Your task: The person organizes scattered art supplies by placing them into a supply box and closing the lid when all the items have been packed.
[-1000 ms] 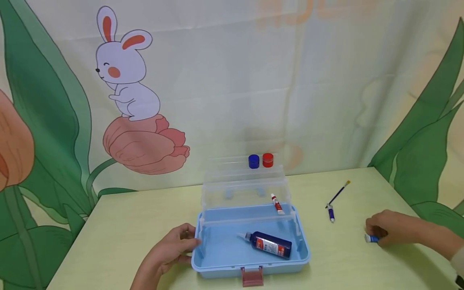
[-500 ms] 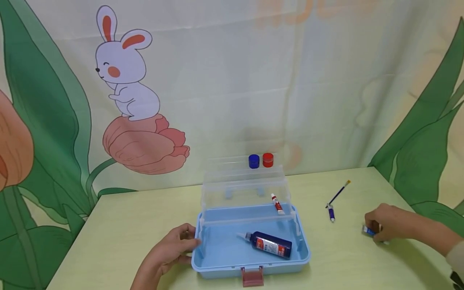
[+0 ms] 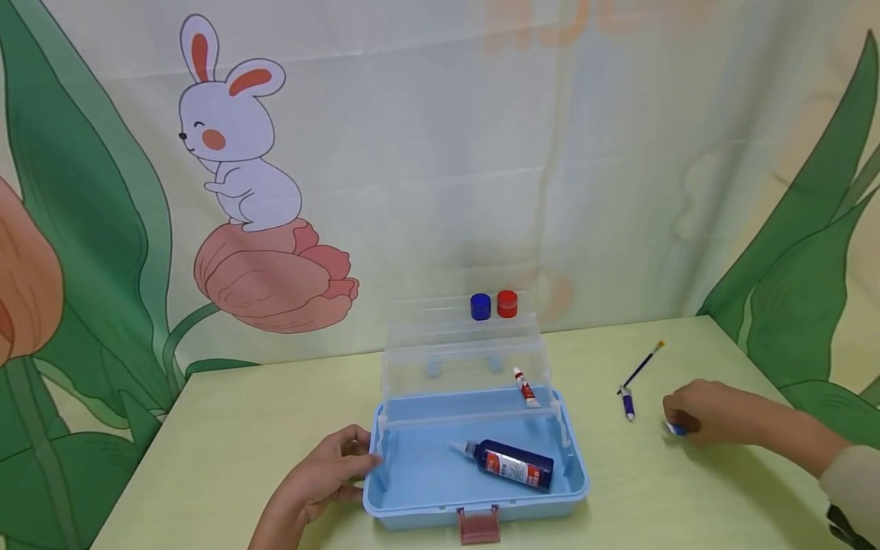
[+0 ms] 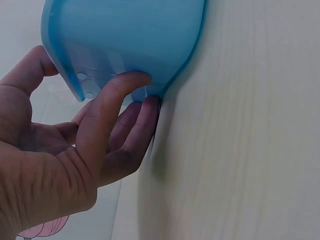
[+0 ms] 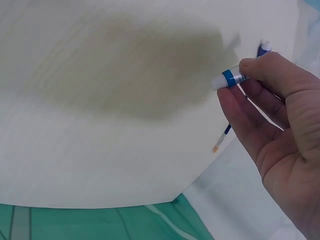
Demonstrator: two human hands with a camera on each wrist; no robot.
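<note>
At the right of the head view, my right hand (image 3: pixel 718 412) pinches a small blue-and-white paint tube (image 5: pixel 234 76) between thumb and fingers, a little above the table. My left hand (image 3: pixel 328 473) grips the left side of a light blue plastic box (image 3: pixel 419 506), thumb at the rim. The box stands with its clear lid raised at the back. In the box lies a dark blue bottle (image 3: pixel 516 463) with a pointed nozzle, tip to the left. A red-and-white paint tube (image 3: pixel 525 387) leans near the back right, by a clear tray. My right fingers partly hide the blue tube.
Right of the box, a purple paint tube (image 3: pixel 627 403) and a thin paintbrush (image 3: pixel 642 367) lie on the pale table (image 3: pixel 227 443). A blue jar (image 3: pixel 480 306) and a red jar (image 3: pixel 507 304) sit up by the lid. A printed cloth (image 3: pixel 426 191) hangs behind.
My right hand has picked up the blue-and-white paint tube and carried it left, towards the purple tube. The left hand keeps its grip on the box, which has not moved.
</note>
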